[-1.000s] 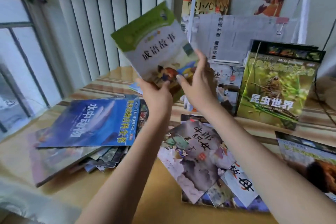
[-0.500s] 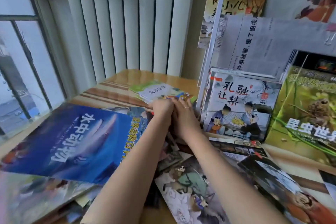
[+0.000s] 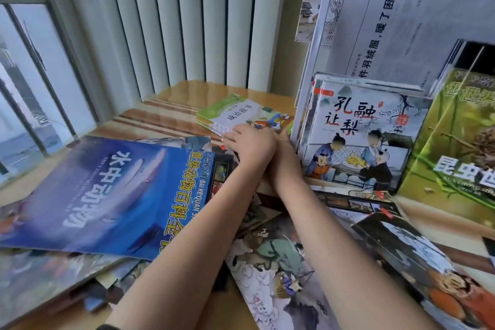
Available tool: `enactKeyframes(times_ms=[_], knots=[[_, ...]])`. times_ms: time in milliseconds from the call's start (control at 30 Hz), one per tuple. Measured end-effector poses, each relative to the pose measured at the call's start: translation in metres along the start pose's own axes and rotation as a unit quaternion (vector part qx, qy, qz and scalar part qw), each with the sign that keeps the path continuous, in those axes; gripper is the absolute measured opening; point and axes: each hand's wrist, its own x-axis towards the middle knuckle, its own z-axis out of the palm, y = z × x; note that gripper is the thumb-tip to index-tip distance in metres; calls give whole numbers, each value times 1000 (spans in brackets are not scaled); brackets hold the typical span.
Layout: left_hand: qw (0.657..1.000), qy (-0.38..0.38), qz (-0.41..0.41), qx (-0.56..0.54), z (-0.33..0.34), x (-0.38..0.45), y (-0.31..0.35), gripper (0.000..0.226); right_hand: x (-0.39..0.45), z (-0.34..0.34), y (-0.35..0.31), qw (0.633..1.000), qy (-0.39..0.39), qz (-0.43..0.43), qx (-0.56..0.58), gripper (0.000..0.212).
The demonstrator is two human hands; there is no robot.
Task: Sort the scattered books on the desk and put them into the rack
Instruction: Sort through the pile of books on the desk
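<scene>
A small stack of green-and-white story books (image 3: 241,112) lies flat on the wooden desk (image 3: 187,94), just left of the white wire rack (image 3: 316,43). My left hand (image 3: 251,144) rests on the stack's near corner, its fingers lying along the front edge. Close behind it, my right hand (image 3: 284,150) is tucked against the same corner by the rack's foot, with its fingers hidden. A white picture book (image 3: 361,120) and a green insect book (image 3: 455,142) stand in the rack. A big blue whale book (image 3: 107,195) lies loose under my left forearm.
More picture books (image 3: 281,262) lie scattered under and between my forearms, and another book (image 3: 428,262) lies at the right. Vertical blinds (image 3: 174,21) close the back and a barred window (image 3: 26,88) the left. Papers and books fill the rack's upper tiers.
One second ago both hands held the green-and-white book up in the air. It now lies flat on the stack by the rack, with both hands down on it. The view has moved closer.
</scene>
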Motion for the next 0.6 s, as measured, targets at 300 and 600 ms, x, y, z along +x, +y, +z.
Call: enactKeyframes(times_ms=[300, 600], knots=[[999, -39, 0, -8, 1, 3, 0, 91, -2, 0, 3, 985, 49, 79, 146, 36], [975, -12, 219, -16, -19, -53, -4, 58, -35, -33, -3, 950, 152, 61, 265, 13]])
